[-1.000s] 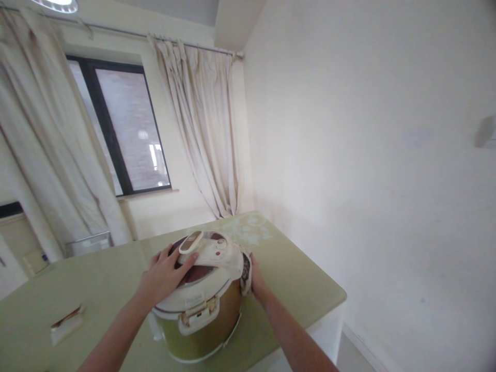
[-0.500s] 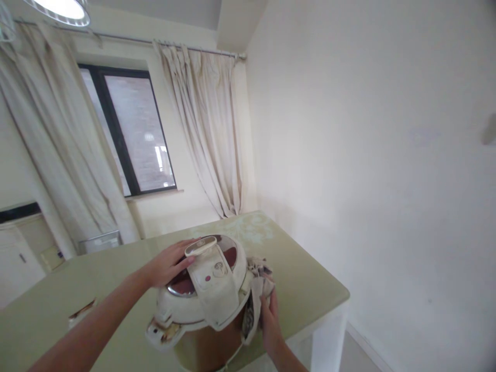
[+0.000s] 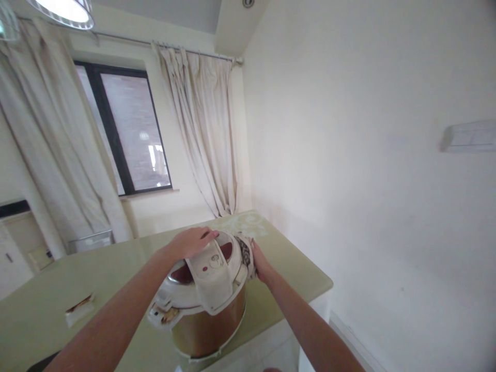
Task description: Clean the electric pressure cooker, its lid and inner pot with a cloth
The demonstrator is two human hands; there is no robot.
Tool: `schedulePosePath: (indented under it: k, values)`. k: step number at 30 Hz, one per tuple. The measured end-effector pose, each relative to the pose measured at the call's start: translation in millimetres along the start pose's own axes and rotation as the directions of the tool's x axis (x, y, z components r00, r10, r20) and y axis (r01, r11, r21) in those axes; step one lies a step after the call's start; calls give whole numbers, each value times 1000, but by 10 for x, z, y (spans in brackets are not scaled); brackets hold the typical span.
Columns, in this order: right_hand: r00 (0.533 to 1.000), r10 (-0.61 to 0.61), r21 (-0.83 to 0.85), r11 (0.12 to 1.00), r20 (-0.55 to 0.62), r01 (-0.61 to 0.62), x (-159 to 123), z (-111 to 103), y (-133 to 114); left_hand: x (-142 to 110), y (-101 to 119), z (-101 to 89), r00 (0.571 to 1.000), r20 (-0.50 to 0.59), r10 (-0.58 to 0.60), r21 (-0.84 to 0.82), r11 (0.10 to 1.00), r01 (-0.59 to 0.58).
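An electric pressure cooker (image 3: 217, 323), with a white lid and a gold-brown body, stands near the table's front edge. My left hand (image 3: 194, 242) lies over the top of its lid (image 3: 209, 289), fingers bent round the raised handle, which it mostly covers. On the lid's far right side, my right hand (image 3: 260, 263) presses a bunched patterned cloth (image 3: 245, 253) against the rim. The fingers behind the cloth are partly hidden. Brown stains mark the lid's side grip (image 3: 165, 315) at the lower left.
The pale green table (image 3: 284, 263) ends at a rounded corner on the right, near a white wall (image 3: 349, 155). A small white piece with a brown edge (image 3: 80, 310) lies on the left. Curtains (image 3: 205, 129) hang beside the window (image 3: 132, 129) at the back.
My right hand has moved the cloth up and away from me, from the cooker's right side to the lid's far rim. My left hand has slid onto the lid's handle.
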State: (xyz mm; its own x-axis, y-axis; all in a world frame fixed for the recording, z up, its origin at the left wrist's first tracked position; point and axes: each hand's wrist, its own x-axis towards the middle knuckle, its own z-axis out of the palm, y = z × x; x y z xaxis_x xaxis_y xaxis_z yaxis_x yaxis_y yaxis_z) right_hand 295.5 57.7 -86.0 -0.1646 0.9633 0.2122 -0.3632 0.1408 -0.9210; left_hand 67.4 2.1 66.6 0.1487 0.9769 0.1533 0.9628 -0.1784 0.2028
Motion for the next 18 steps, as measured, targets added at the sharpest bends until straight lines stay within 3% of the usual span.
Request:
schedulePosePath:
  k: [2,6,9,13,18]
  values:
    - [998,-50,36,998,-32,51,-291,-97,107,66,-18,79,1000,9,26,-2,1000,-26]
    - [948,-243,-114,968,-204,224,-887,-116,244,64,-60,158,999,-10,45,-6,999,-45]
    - [878,-469,-374,835,-101,403,-1049,33,80,14,-35,143,999,-34,10,10,1000,-9]
    - [838,-533,-584,645,120,493,-802,170,-394,-21,21,116,999,-50,-7,-32,999,5]
    - [845,-389,-694,491,366,527,-100,355,-793,-35,17,157,995,-94,40,-86,995,-48]
